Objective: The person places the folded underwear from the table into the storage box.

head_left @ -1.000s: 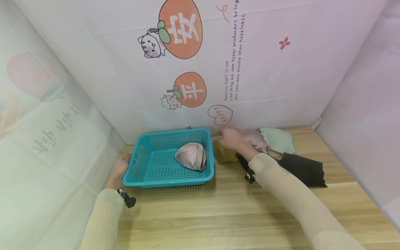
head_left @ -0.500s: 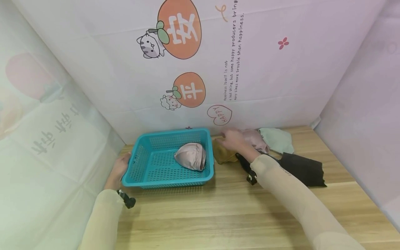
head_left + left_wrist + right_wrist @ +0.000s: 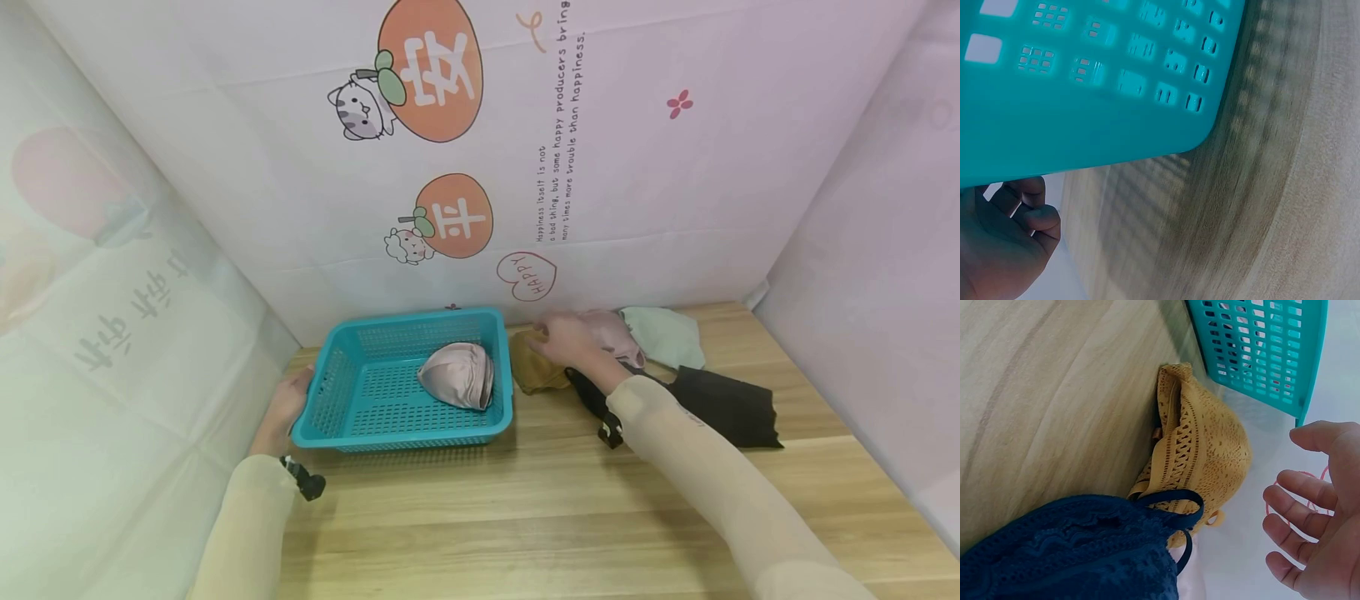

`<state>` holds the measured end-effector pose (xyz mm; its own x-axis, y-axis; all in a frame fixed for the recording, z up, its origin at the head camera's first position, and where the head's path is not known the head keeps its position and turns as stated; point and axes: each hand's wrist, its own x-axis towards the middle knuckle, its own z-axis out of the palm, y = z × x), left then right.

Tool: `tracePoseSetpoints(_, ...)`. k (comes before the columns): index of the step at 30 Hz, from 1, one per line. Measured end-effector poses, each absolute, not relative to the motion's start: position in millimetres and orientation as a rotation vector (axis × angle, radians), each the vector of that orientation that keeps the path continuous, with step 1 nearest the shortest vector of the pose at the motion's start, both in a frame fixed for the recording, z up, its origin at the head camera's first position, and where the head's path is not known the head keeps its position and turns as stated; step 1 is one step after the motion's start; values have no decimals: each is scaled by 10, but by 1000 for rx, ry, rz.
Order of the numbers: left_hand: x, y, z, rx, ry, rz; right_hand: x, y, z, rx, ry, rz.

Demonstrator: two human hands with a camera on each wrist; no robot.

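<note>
My left hand (image 3: 288, 400) holds the left end of a teal plastic basket (image 3: 318, 429); in the left wrist view its fingers curl at the rim. Inside the basket, toward its right end, lies a folded pale pink satin bra (image 3: 453, 375). My right hand (image 3: 566, 337) is over the garments right of the basket, fingers spread and loosely bent, nothing between them. Nearest to it is a folded mustard lace bra (image 3: 1210, 437), partly hidden by the hand in the head view. Beside that bra lies a navy lace bra (image 3: 1079, 550) with thin straps.
Further right along the back wall are a pink garment (image 3: 613, 333) and a pale green one (image 3: 663, 333). A dark flat garment (image 3: 727, 408) lies in front of them. Printed cloth walls (image 3: 622, 183) enclose the wooden table (image 3: 480, 517) at the back and sides.
My right hand has shifted slightly right, away from the basket, uncovering more of the mustard bra. The left hand and the basket stay almost where they were.
</note>
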<state>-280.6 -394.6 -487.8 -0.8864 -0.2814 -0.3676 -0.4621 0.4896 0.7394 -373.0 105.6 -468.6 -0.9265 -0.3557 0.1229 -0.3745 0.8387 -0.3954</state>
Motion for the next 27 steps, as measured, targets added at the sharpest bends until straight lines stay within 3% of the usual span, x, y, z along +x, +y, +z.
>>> tracePoseSetpoints(27,-2816,-3947,-4881,-634,2569,1357,-3707,1155,-4884,535,-3076,468)
